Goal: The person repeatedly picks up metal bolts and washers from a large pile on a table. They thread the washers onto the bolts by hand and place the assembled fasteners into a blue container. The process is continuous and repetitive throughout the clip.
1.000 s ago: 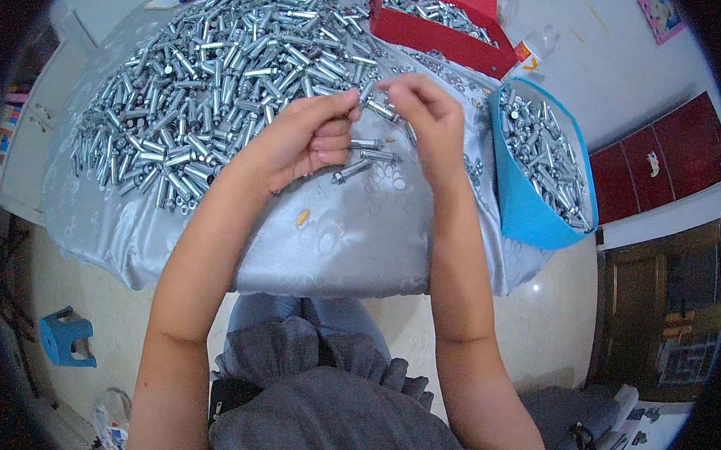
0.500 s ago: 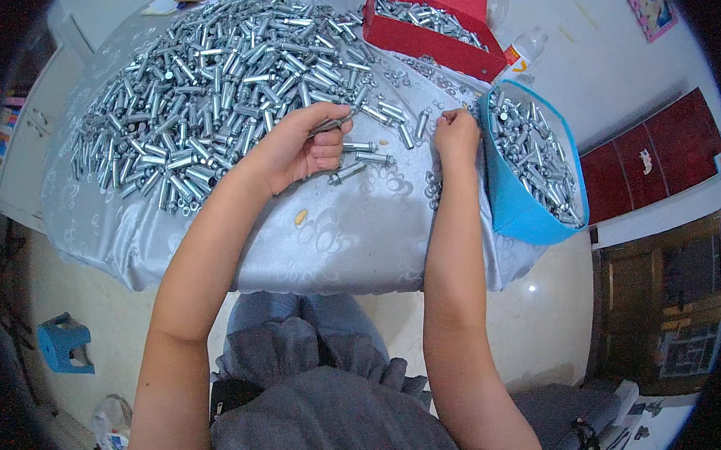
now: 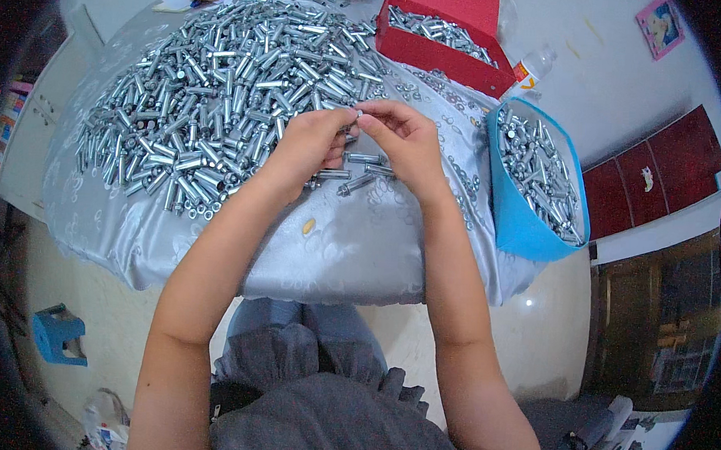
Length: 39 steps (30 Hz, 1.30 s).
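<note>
My left hand is closed at the right edge of a big heap of silvery sleeve anchor bolts. It grips one anchor bolt, now mostly hidden by the fingers. My right hand meets it, thumb and forefinger pinched round a small metal piece at the left thumb tip. That piece looks like a nut or washer; it is too small to be sure. Just below the hands, a few loose anchor bolts lie on the shiny grey tablecloth.
Small metal rings lie scattered right of my hands. A blue fabric bin full of anchor bolts stands at the right. Behind are a red box with more bolts and a plastic bottle. A blue stool stands on the floor.
My right hand has moved left from the scattered rings beside the blue bin to my left hand's fingertips. The left hand keeps its bolt. The whole view has shifted slightly.
</note>
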### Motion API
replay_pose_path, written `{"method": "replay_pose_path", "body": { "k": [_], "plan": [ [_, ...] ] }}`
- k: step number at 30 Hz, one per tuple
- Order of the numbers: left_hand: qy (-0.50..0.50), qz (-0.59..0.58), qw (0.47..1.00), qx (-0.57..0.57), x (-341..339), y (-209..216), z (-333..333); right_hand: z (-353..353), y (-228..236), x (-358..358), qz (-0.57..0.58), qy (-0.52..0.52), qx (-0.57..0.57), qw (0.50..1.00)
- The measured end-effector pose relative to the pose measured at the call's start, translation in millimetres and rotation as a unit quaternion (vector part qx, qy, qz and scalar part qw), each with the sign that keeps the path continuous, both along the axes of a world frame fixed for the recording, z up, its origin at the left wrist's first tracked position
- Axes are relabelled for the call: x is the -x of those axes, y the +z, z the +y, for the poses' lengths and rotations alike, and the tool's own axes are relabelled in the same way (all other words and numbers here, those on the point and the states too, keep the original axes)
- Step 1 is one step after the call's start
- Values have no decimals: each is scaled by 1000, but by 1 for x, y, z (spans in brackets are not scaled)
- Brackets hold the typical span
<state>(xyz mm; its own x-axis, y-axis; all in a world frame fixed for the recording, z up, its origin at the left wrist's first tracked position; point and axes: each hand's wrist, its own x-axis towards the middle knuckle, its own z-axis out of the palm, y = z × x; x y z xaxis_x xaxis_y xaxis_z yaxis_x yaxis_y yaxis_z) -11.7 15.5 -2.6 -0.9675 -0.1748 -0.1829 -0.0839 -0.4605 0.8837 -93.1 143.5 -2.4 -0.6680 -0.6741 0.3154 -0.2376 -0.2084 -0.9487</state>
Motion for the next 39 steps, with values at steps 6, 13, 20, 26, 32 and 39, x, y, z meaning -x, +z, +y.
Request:
{"method": "replay_pose_path", "body": {
  "k": [6,13,20,26,32,39],
  "plan": [
    [13,28,999,-19,-2,0,0,1,10,-10,-7,-27,-27,999],
    [31,-11,988,154,-5,1,1,5,0,-5,60,-49,-49,996],
    [156,100,879,439,-4,-7,5,4,-2,-7,111,-55,-91,988],
    [125,90,881,447,-1,-9,0,10,5,-9,116,-45,-166,978],
    [119,98,901,406,1,-14,-1,14,11,-7,226,-51,-96,968],
    [108,90,907,397,1,-13,0,16,5,-5,135,-13,-79,988]
  ]
}}
